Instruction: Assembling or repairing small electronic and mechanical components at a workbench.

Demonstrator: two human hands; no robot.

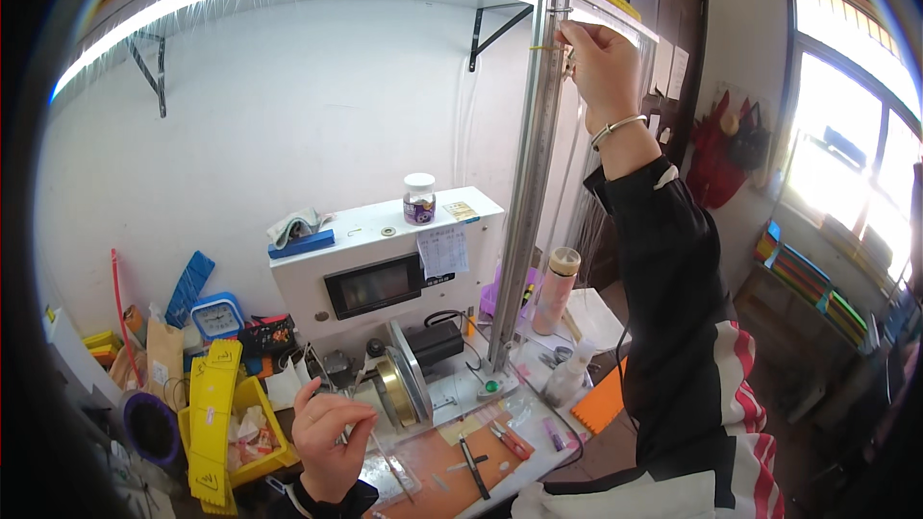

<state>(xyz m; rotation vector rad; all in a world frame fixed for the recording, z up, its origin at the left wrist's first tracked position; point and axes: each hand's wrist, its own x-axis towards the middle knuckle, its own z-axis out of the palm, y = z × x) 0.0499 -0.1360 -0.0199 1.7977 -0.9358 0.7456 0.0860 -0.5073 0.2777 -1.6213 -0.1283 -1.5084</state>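
My right hand (610, 65) is raised to the upper part of a tall metal column (526, 202) with a ruler-like scale. Its thumb and forefinger are pinched together against the column; whatever is between them is too small to make out. Low in front of the machine, my left hand (332, 442) has thumb and forefinger closed in a pinch, and what they hold cannot be made out. Just beyond it stands a brass-coloured drum (396, 390) with a grey metal disc. A thin stick (392, 466) slants over the bench beside this hand.
A white machine housing (461, 216) with a dark screen (374, 286) bears a purple-labelled jar (419, 200). At left are a yellow bin (252, 466) and a blue clock (217, 315). Tweezers (474, 469), a pink bottle (556, 293) and a spray bottle (569, 377) are on the bench.
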